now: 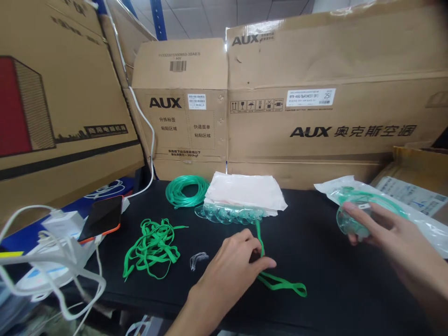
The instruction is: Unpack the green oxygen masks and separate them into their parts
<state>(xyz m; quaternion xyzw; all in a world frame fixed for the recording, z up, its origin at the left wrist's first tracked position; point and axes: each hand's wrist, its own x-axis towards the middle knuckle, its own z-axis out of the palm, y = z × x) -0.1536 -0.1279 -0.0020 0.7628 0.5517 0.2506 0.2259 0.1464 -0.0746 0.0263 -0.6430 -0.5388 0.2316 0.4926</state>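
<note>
My left hand [240,261] is over the middle of the black table [336,289], its fingers curled at a green strap [283,283]; the contact is partly hidden. The strap runs from beneath the hand up to a row of clear green masks [231,213]. On the right, my right hand [381,224] grips a clear green mask [352,220] in front of a clear plastic bag [416,212] with green tubing inside. White sheets [247,190] lie behind the row of masks.
Coiled green tubing [187,191], tangled green straps [154,247] and thin metal strips [199,259] lie left of centre. A phone [104,217] and white cables [56,266] are further left. Cardboard [315,116] stands behind the table.
</note>
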